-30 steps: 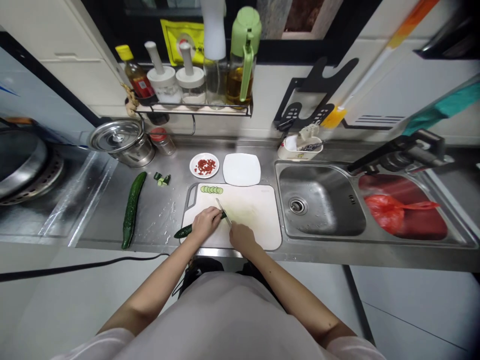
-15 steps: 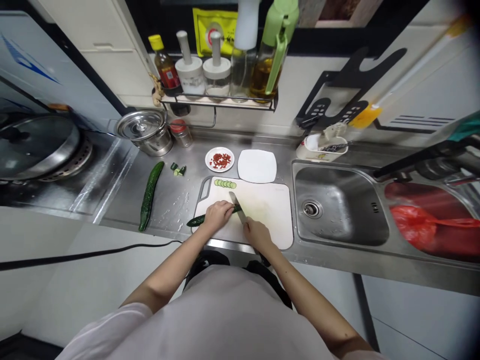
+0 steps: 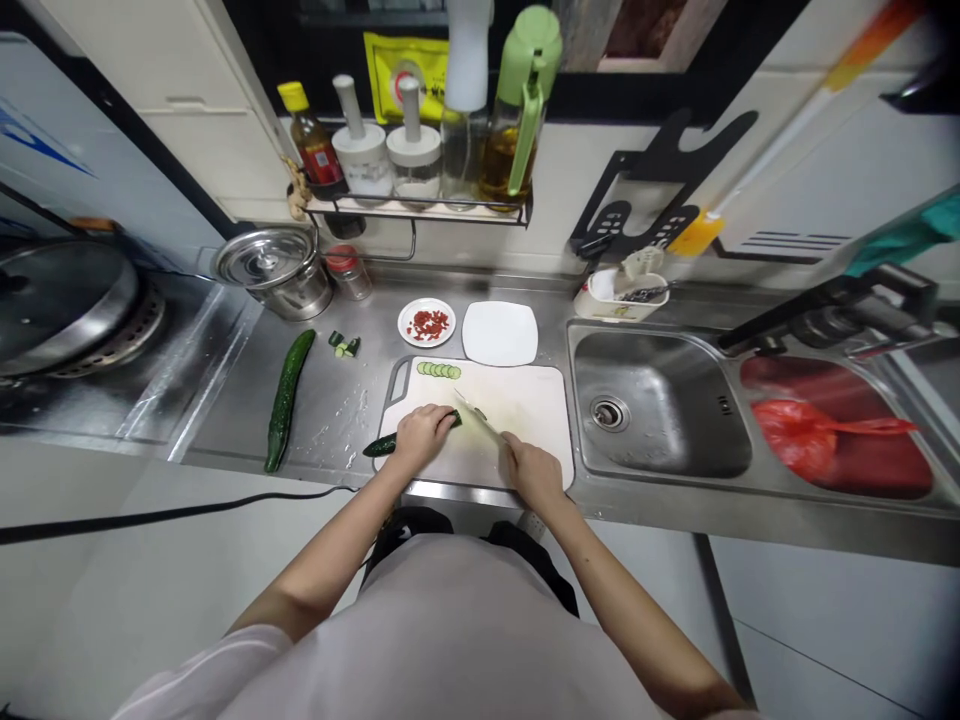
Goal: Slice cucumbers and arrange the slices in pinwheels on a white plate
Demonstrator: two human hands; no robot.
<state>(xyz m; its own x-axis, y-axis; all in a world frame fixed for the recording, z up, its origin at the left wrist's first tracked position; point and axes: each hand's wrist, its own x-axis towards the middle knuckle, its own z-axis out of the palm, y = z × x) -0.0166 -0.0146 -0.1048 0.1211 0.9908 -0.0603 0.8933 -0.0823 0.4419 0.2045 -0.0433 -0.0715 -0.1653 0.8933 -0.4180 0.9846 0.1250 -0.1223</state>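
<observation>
My left hand (image 3: 421, 436) is closed over a dark green cucumber (image 3: 380, 446) lying across the white cutting board (image 3: 529, 420). The cucumber's cut end pokes out just right of my fingers. In my right hand (image 3: 534, 472) is a kitchen knife (image 3: 480, 420), its blade pointing up and left, tilted, a little right of the cut end. A small dark-edged piece shows against the blade. Near the board's top left corner lies an overlapping row of cucumber slices (image 3: 439, 370). A whole cucumber (image 3: 289, 400) rests on the steel counter to the left.
Behind the board stand a white plate of chopped red pieces (image 3: 426, 323) and a bare white plate (image 3: 500, 333). Cucumber scraps (image 3: 345, 345) lie further left, near a lidded steel pot (image 3: 274, 270). On the right is a sink (image 3: 664, 400). A bottle rack (image 3: 420, 210) hangs above.
The knife has moved right, away from the cucumber's cut end, and its blade has tilted. My left hand still grips the cucumber. The whole view has shifted slightly.
</observation>
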